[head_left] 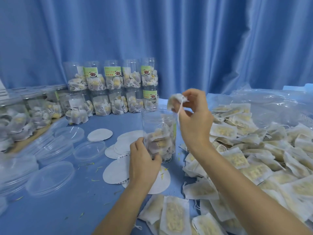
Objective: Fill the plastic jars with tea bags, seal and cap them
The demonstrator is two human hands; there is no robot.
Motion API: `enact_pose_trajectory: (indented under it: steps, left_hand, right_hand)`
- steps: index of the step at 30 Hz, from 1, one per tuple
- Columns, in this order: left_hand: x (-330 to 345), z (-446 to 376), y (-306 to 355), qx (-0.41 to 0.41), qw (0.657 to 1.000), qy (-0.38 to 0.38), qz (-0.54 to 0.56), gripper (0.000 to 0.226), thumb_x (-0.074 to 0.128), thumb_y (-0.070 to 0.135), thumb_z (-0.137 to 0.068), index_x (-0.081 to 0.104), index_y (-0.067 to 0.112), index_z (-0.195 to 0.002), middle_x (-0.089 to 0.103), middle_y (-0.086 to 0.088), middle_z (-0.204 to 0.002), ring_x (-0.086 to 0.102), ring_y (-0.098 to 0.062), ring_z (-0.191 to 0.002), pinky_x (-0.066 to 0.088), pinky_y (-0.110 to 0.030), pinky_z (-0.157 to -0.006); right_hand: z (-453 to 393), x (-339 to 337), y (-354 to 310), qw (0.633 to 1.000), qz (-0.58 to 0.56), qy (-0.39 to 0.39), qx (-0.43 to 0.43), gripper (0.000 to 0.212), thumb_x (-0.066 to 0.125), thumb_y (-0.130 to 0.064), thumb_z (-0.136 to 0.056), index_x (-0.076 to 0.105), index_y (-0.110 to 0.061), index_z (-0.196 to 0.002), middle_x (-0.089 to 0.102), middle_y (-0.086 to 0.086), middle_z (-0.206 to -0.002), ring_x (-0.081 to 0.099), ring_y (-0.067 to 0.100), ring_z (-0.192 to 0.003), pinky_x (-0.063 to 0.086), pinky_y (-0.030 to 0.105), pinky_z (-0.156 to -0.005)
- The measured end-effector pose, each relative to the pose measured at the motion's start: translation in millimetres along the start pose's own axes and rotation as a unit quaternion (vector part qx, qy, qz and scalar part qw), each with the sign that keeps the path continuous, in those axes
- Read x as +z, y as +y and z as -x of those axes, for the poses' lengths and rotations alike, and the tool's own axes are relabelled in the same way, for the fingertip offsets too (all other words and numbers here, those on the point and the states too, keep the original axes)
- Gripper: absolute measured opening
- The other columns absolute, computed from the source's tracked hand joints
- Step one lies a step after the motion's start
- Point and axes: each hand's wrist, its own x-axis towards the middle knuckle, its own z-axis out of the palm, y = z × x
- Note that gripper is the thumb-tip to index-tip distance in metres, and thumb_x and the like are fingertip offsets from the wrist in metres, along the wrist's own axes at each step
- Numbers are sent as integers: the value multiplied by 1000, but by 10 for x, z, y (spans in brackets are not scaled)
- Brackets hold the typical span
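A clear plastic jar (158,122) stands upright on the blue table, open at the top and roughly half full of tea bags. My left hand (144,160) grips its lower part from the left. My right hand (194,116) is raised beside the jar's rim and pinches a white tea bag (175,100), its string dangling over the mouth. A big heap of loose tea bags (245,150) covers the table at the right and front. White round seal discs (116,172) lie beneath and left of the jar. Clear lids (50,177) lie at the left.
Filled, labelled jars (113,87) are stacked in two rows at the back, with more jars (25,116) at the far left. A clear plastic bag (271,102) lies behind the heap. A blue curtain hangs behind the table.
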Motion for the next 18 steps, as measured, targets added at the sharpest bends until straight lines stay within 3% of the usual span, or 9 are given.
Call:
enact_pose_trajectory:
  steps: [2, 4, 5, 6, 8, 12, 14, 16, 18]
  left_hand:
    - [-45, -25, -19, 3, 1000, 6, -5, 57, 65, 17, -81, 42, 14, -132, 37, -6, -134, 46, -21, -117, 32, -19, -87]
    - [-107, -83, -42, 6, 1000, 14, -4, 47, 65, 21, -81, 49, 17, -125, 39, -5, -129, 48, -20, -112, 31, -18, -79]
    - [-142, -123, -60, 7, 1000, 20, -8, 42, 65, 23, -80, 54, 19, -120, 41, -4, -127, 48, -20, -111, 31, -19, -78]
    - [-173, -165, -78, 6, 1000, 27, -11, 36, 65, 23, -81, 58, 20, -116, 43, -4, -125, 49, -20, -111, 32, -20, -80]
    - [-229, -225, -121, -5, 999, 41, -15, 26, 63, 20, -82, 65, 22, -107, 47, -4, -123, 48, -20, -113, 33, -22, -83]
    - [-310, -264, -237, -47, 996, 58, -39, 21, 57, 13, -85, 67, 20, -101, 50, -6, -120, 52, -23, -103, 33, -23, -75]
    - [-350, -277, -279, -65, 995, 68, -35, 22, 54, 9, -85, 68, 17, -99, 54, -9, -117, 54, -27, -99, 37, -27, -75]
    - [-395, -291, -305, -82, 992, 86, -31, 19, 53, 10, -85, 68, 16, -95, 56, -12, -114, 55, -28, -96, 39, -29, -76]
    - [-442, -307, -324, -101, 989, 104, -18, 12, 56, 17, -84, 68, 17, -84, 60, -13, -108, 55, -27, -94, 38, -30, -74]
  right_hand:
    - [-83, 110, 46, 989, 106, -104, 5, 16, 54, -21, -94, 56, -36, -99, 66, -9, -105, 60, 8, -101, 40, 11, -81]
    - [-107, 153, 169, 927, 263, -266, 17, 27, 41, -31, -99, 60, -29, -119, 47, 5, -141, 31, 20, -137, 23, 25, -110]
    - [-98, 149, 209, 905, 293, -307, 26, 34, 37, -36, -100, 56, -27, -127, 34, 7, -151, 16, 22, -144, 12, 33, -116]
    - [-84, 131, 225, 902, 296, -314, 18, 37, 39, -37, -99, 52, -26, -132, 26, 8, -155, 9, 23, -145, 8, 37, -117]
    - [-42, 87, 201, 923, 268, -267, -63, 39, 53, -27, -95, 52, -21, -133, 31, 11, -151, 19, 31, -139, 13, 31, -113]
    - [82, 79, 89, 937, 212, -159, -229, 20, 68, 2, -76, 70, -5, -95, 63, 13, -101, 53, 34, -96, 26, 10, -91]
    - [186, 126, 88, 914, 216, -218, -265, 16, 62, 6, -78, 70, -4, -88, 63, 12, -89, 59, 33, -85, 42, 21, -79]
    - [342, 231, 116, 874, 263, -349, -212, 23, 53, -2, -88, 68, -9, -104, 61, 10, -104, 60, 31, -93, 49, 38, -75]
    - [516, 360, 207, 825, 321, -439, -153, 28, 44, -13, -95, 61, -14, -118, 57, 7, -116, 57, 30, -103, 48, 38, -81]
